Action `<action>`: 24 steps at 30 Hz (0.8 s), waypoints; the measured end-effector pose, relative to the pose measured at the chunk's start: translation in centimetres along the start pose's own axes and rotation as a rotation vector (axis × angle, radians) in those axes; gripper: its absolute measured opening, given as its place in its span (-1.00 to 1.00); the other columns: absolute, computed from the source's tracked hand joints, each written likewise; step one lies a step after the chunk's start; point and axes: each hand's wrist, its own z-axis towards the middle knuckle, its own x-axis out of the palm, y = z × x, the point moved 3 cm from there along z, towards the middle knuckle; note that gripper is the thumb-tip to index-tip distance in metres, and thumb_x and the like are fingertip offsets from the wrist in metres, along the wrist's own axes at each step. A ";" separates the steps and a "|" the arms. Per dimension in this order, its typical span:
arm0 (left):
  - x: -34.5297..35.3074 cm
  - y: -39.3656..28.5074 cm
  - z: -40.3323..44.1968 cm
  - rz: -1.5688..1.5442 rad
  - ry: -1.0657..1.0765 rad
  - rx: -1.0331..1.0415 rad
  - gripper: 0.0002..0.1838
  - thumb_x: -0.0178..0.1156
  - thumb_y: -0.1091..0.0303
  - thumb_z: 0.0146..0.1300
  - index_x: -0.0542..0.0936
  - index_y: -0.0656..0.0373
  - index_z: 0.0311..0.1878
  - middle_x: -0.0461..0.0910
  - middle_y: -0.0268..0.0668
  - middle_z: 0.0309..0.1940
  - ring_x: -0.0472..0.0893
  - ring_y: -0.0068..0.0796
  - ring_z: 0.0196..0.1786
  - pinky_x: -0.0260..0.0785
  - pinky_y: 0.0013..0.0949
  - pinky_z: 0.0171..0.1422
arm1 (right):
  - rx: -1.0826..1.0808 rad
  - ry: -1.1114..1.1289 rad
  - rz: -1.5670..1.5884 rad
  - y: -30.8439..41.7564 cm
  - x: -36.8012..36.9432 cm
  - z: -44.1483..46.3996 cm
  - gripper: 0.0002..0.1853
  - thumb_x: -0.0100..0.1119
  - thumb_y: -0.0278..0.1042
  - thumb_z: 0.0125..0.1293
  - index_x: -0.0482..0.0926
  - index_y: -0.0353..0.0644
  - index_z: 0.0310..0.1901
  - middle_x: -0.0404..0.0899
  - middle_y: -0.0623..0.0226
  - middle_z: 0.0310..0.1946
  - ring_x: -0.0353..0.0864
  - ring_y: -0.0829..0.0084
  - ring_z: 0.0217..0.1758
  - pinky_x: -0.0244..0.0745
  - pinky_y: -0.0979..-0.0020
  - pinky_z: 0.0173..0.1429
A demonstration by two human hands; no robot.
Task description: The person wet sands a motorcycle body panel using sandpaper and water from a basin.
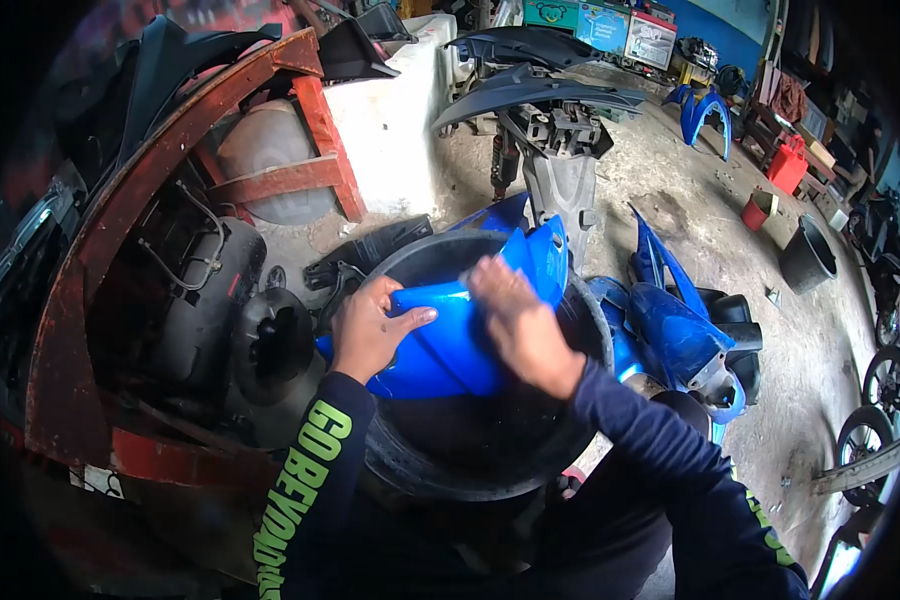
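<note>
A glossy blue motorcycle body panel (440, 345) is held tilted over a large round black tub (592, 340). My left hand (370, 328) grips its left edge, the thumb lying on top and the fingers going behind. Against the panel's upper right part is my right hand (526, 335), slightly smeared by motion. Its fingers are bent and pressed together; whatever is under them is hidden. The inside of the tub is dark, and its contents cannot be made out.
More blue body panels (675, 325) lie right of the tub. Behind it stands a stripped motorcycle frame (560, 180). A red wooden frame (75, 290) and a black cylindrical tank (210, 300) are at left. A dark bucket (808, 255) and a red container (788, 165) stand at right.
</note>
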 end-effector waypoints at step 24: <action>0.3 1.0 -1.2 0.163 -0.028 -0.046 -0.40 0.59 -0.11 -0.02 0.68 0.19 -0.11 0.74 -0.18 -0.34 0.73 -0.22 -0.27 0.51 -0.18 -0.11 | 0.147 -0.060 0.071 -4.4 1.9 -0.1 -0.41 0.03 -0.55 0.31 0.44 -0.24 0.41 0.29 -0.16 0.48 0.19 -0.09 0.60 0.06 0.02 0.65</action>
